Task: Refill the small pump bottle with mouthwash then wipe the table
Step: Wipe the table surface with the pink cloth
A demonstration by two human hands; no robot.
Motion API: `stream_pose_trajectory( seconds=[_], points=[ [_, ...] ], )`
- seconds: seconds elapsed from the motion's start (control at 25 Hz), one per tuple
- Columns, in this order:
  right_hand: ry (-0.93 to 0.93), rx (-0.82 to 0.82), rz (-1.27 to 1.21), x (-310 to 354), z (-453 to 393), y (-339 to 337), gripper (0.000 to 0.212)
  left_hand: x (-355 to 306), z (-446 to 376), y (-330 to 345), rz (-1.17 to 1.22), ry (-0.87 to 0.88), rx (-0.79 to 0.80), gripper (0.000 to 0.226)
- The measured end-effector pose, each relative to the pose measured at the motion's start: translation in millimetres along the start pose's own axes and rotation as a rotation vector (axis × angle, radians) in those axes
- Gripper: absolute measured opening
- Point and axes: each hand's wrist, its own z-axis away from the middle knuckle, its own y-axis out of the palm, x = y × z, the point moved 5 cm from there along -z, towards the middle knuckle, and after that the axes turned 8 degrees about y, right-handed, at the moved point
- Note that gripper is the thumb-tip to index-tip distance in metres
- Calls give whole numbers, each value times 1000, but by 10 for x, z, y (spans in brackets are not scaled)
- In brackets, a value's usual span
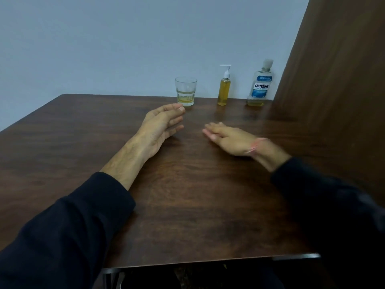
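Current step, as judged from the layout: the start of the refill, or a pause within it. Neither hand holds anything, and no cloth or wipe is in view.

Items, left to right, with clock directions taken from the centre of the table (187,195):

1. Left hand (160,128) — at about 11 o'clock, palm turned inward, fingers straight to loosely curved and slightly apart. It grips nothing. Its fingertips lie just short of the glass.
2. Glass (185,91) — at 12 o'clock near the far edge, upright, with a shallow layer of yellowish liquid at the bottom.
3. Right hand (227,140) — at about 1 o'clock, back upward, low over the table, fingers extended and close together, holding nothing. The hand is motion-blurred; contact with the wood cannot be confirmed. A pinkish band sits at the wrist.
4. Small pump bottle (224,88) — at 1 o'clock against the wall, upright, pump head fitted, amber liquid filling most of the body.
5. Mouthwash bottle (260,86) — at 2 o'clock, well apart from both hands, upright and capped, with only a low level of yellowish liquid left.

Next move, as judged: 1 hand steadies the pump bottle while the other unscrews the pump head; the mouthwash cap also has to come off before pouring. The narrow neck calls for a slow, controlled pour — spillage is the main risk.
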Motion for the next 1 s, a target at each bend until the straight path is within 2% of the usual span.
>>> stream_pose_trajectory(
  seconds=[0.16,0.24,0.36,0.48,0.64,0.72,0.8,1.0],
  points=[
    [-310,72,66,854,145,484,57,-36,-25,-39,11,22,-40,12],
    [-399,81,95,895,335,580,57,-30,-20,-31,1,18,-22,12],
    [-446,89,67,586,543,487,56,-11,-8,-24,-37,14,-4,10],
    [-327,74,2,-27,623,200,53,2,-23,-23,-47,10,3,8],
    [74,-65,-99,-1166,546,-373,50,15,-28,-19,-68,14,23,9],
    [206,-111,-108,-1463,564,-498,50,32,-40,-19,-89,24,35,6],
    [218,-90,-94,-1465,643,-493,50,44,-59,-16,-111,37,50,4],
    [59,41,-218,-1326,1321,-353,51,90,-112,2,-195,70,82,8]
  ],
)
